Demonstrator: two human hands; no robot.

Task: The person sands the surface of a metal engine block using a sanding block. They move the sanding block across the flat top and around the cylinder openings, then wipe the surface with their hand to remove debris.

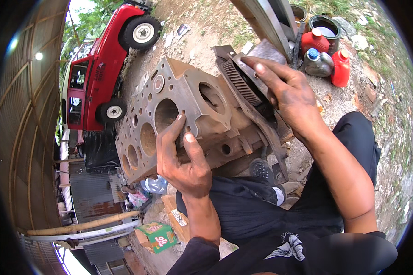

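A rusty engine block [195, 91] stands tilted before me, its flat face with several round cylinder bores turned to the left. My left hand [186, 165] rests on this face beside a large bore, index finger and thumb apart, gripping nothing. At the block's right end, a toothed gear [241, 82] sits behind a dark metal plate [253, 75]. My right hand [289, 89] has its thumb and index finger at the plate's upper edge; its other fingers curl down, partly hidden. Behind those fingers shows a flat greyish piece [267, 51], its kind unclear.
A metal post [266, 23] rises beyond the block. Red bottles [340, 68], a grey jug [318, 63] and an open can [326, 28] stand at the right. A red vehicle [98, 68] is parked far left. A green carton [157, 237] lies lower left; my shoe [260, 169] is beneath the block.
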